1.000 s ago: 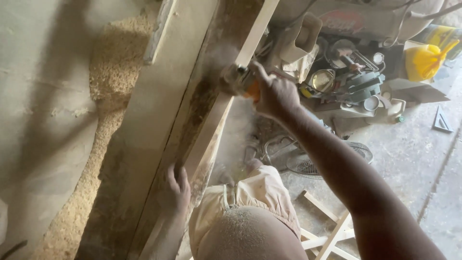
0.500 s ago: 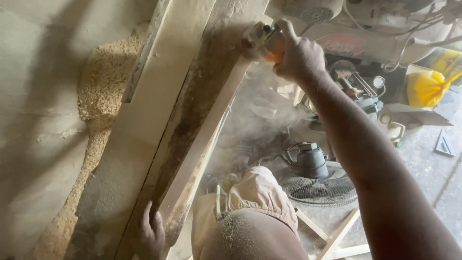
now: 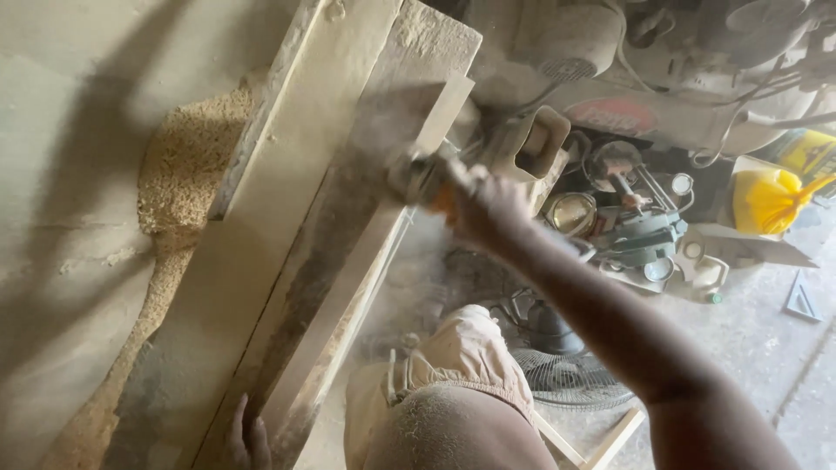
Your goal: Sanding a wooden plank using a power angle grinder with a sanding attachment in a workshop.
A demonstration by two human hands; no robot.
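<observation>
Sanding tool (image 3: 418,178), seemingly gripped by right hand (image 3: 488,204), on plank (image 3: 348,261).

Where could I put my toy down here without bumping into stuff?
The pale flat surface left of the sawdust pile is bare. The concrete floor at lower right is open too. Around the tools beyond the right hand it is crowded. The left hand holds the plank.
</observation>
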